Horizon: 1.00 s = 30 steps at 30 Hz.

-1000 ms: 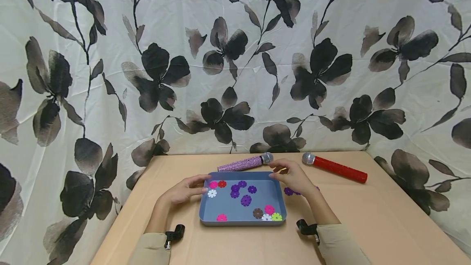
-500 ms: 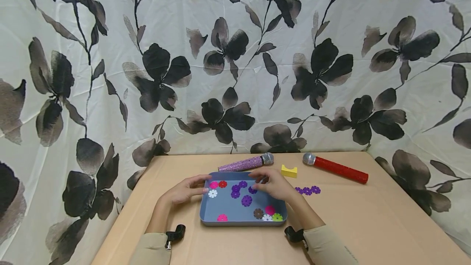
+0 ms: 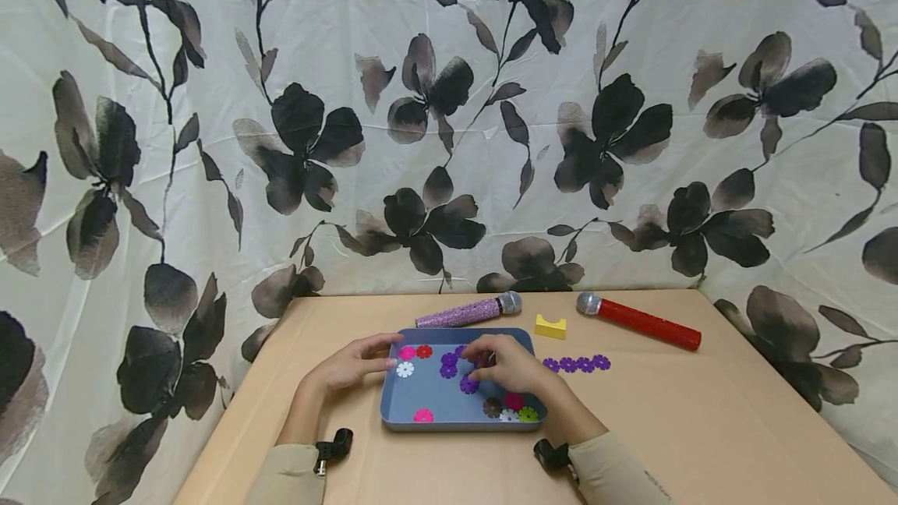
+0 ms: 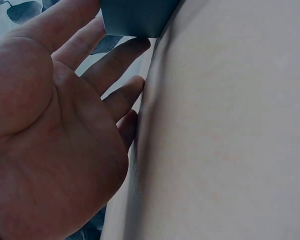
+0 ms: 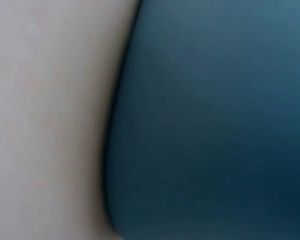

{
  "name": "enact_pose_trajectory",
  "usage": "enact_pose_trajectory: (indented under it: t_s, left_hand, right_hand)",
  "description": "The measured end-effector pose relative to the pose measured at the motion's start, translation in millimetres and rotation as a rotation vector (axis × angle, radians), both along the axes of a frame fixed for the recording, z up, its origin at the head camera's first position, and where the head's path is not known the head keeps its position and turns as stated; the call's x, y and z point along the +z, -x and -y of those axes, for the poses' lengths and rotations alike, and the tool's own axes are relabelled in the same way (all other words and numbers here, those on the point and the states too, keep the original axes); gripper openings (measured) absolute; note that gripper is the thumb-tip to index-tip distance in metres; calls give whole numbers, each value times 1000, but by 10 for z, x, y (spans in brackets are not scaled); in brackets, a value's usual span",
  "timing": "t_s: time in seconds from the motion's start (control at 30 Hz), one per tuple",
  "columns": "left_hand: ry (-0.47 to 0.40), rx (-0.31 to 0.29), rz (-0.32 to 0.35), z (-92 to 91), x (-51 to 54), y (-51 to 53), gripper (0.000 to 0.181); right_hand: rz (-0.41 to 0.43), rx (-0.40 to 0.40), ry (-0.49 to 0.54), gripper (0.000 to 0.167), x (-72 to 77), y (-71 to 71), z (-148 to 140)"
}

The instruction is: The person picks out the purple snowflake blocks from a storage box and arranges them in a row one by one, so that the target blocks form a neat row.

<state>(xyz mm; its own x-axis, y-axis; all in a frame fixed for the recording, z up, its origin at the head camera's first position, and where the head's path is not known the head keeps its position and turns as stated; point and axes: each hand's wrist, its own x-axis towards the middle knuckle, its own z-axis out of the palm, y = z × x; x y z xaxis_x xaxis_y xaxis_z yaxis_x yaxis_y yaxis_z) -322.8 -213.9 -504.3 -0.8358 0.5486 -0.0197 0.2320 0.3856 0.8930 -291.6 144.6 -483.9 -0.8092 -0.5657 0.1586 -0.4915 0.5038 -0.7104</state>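
A blue-grey tray (image 3: 435, 404) on the table holds flower-shaped plastic discs. Several purple discs (image 3: 448, 370) lie in its middle; pink, red, white, brown and green ones lie near its edges. My left hand (image 3: 347, 365) rests at the tray's left rim; its fingers look extended in the left wrist view, beside the tray's corner (image 4: 137, 17). Over the purple discs hovers my right hand (image 3: 508, 365), thumb and index finger apart and lightly bent. It covers part of the discs beneath. Only the tray's side (image 5: 205, 125) and tabletop show in the right wrist view.
A row of purple discs (image 3: 577, 365) lies right of the tray. Behind it stands a yellow block (image 3: 550, 327) with a hollowed top. A glittery purple microphone (image 3: 463, 312) and a red one (image 3: 645, 322) lie at the table's back edge. A floral cloth (image 3: 449, 123) hangs behind.
My right hand has left the yellow block's spot and come left and nearer, over the purple discs. That uncovered the yellow block and the disc row. The left hand stays at the rim.
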Motion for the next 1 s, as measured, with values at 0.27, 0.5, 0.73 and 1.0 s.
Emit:
enact_pose_trajectory:
  t_s: [0.27, 0.5, 0.73, 1.0]
  left_hand:
    - [1, 0, -7, 7, -14, 4, 57]
    - [-11, 4, 14, 3, -11, 2, 57]
    - [-8, 3, 15, 12, -2, 1, 57]
    - [-5, -3, 10, 14, -16, 13, 55]
  right_hand:
    - [22, 7, -61, 26, -33, -30, 38]
    - [-3, 43, -94, 22, -76, -33, 81]
    - [-21, 62, -127, 16, -74, -44, 119]
    - [-8, 38, -133, 15, -84, -43, 122]
